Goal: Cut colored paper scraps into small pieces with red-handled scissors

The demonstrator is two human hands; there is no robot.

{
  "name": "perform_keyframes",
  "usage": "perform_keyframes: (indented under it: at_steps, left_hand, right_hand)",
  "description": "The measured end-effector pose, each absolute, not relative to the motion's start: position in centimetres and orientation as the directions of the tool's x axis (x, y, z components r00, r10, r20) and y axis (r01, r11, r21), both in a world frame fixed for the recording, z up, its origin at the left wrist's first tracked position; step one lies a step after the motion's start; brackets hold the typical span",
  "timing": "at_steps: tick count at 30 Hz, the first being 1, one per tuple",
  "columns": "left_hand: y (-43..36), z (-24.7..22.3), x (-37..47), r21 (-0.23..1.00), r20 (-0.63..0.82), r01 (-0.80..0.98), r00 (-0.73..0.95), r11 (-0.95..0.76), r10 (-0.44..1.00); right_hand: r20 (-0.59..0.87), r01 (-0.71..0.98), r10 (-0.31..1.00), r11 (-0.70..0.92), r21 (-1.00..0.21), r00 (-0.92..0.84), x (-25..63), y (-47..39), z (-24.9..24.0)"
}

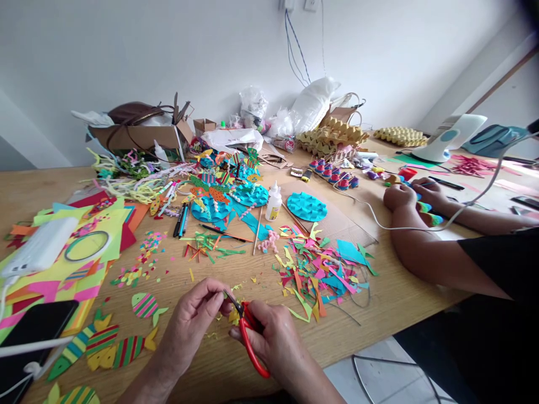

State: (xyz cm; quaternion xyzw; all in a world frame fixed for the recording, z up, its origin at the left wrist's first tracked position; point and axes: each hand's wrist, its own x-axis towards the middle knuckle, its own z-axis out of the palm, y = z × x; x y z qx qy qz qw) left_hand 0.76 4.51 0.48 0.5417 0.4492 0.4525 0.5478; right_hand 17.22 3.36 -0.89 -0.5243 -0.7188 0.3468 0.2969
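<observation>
Red-handled scissors (253,342) are gripped in my right hand (275,335), their blades pointing up and left. My left hand (196,314) is closed in a pinch at the blade tips; whatever it pinches is hidden or too small to name. Small yellow paper scraps (234,317) lie on the table just behind the blades. Left of my left hand is a striped paper fish (145,306) in green and pink. Nearer the left edge rest several more striped paper fish (129,350).
Colored paper offcuts (322,275) spread right of center. A glue bottle (274,202) stands between blue egg-carton pieces (307,206). Paper sheets (101,247), a white power strip (40,247) and a black phone (42,331) lie left. At right, another person's hands (400,197) work near a white cable (421,228).
</observation>
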Motion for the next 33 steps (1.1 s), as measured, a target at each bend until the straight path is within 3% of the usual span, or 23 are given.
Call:
perform_keyframes:
  at_steps: [14, 33]
  left_hand:
    - [4.5, 0.7, 1.0, 1.000, 0.010, 0.020, 0.174, -0.014, 0.985]
    - [4.7, 0.7, 1.2, 0.997, 0.015, 0.078, 0.185, -0.029, 0.983]
  right_hand:
    - [-0.015, 0.576, 0.955, 0.165, -0.801, -0.295, 17.1, 3.1, 0.6]
    - [0.028, 0.562, 0.962, 0.183, -0.806, -0.273, 17.4, 3.4, -0.8]
